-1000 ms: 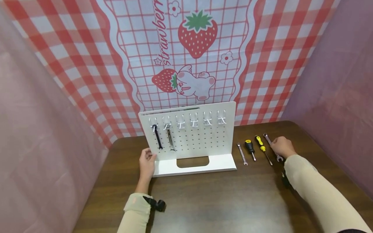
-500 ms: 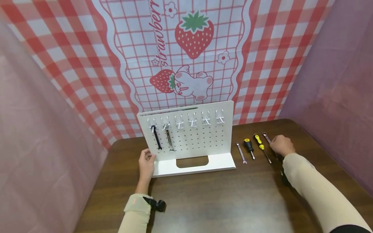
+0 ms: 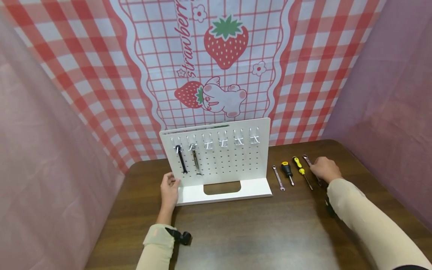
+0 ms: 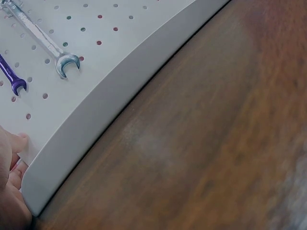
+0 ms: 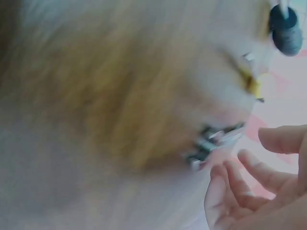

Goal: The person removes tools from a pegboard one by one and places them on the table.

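My left hand (image 3: 170, 190) holds the lower left edge of a white pegboard stand (image 3: 233, 168), with the thumb on its front face in the left wrist view. A black wrench (image 3: 182, 162) and a silver wrench (image 3: 196, 160) hang from the board's two leftmost hooks. At the right, my right hand (image 3: 325, 169) is over the rightmost wrench (image 3: 306, 160) on the table, covering part of it. In the blurred right wrist view, thumb and fingers stand apart beside that wrench (image 5: 216, 141).
Left of the right hand lie a yellow-and-black screwdriver (image 3: 302, 171), a stubby black screwdriver (image 3: 287, 171) with a yellow top, and a small wrench (image 3: 278, 178). Several white hooks (image 3: 239, 139) on the board carry nothing. A checked strawberry cloth (image 3: 300, 75) hangs behind the brown table (image 3: 236, 232).
The right hand stays at the rightmost wrench; that wrench's lower end, seen clearly a second ago, is now mostly hidden. The left hand keeps its place on the board. The view shifts slightly.
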`<move>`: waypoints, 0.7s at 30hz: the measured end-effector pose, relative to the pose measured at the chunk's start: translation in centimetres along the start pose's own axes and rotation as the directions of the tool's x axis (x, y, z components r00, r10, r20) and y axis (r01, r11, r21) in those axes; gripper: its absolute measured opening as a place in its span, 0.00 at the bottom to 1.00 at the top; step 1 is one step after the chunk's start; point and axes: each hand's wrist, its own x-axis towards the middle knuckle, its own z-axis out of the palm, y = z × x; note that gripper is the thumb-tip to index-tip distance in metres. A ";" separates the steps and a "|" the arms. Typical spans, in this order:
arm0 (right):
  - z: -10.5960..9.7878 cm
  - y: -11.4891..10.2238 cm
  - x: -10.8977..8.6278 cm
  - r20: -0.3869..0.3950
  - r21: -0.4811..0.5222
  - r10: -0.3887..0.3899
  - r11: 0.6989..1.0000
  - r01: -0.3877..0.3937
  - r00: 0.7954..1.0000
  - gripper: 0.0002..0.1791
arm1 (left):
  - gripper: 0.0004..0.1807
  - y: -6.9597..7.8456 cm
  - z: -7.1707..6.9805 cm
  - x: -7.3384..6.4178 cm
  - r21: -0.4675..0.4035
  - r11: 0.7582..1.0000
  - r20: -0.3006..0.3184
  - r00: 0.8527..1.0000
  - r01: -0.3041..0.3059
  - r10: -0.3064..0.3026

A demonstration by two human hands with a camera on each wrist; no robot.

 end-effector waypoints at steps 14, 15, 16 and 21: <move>2.3 -9.9 -1.4 -0.568 0.243 -0.129 0.917 0.315 0.813 0.13 | 0.15 -0.2 -0.2 0.0 -0.026 1.000 -0.003 1.000 -0.017 0.017; 2.6 -10.6 -1.6 -0.579 0.250 -0.142 0.906 0.341 0.803 0.13 | 0.15 -0.2 -0.2 0.0 -0.023 1.000 -0.004 1.000 -0.015 0.014; 2.8 -11.2 -1.8 -0.589 0.255 -0.152 0.897 0.361 0.794 0.13 | 0.15 -0.2 -0.2 0.0 -0.021 1.000 -0.004 1.000 -0.012 0.012; 3.7 -13.8 -2.9 -0.619 0.276 -0.195 0.853 0.443 0.761 0.11 | 0.15 0.0 -0.1 0.1 -0.005 1.000 0.005 1.000 -0.003 0.003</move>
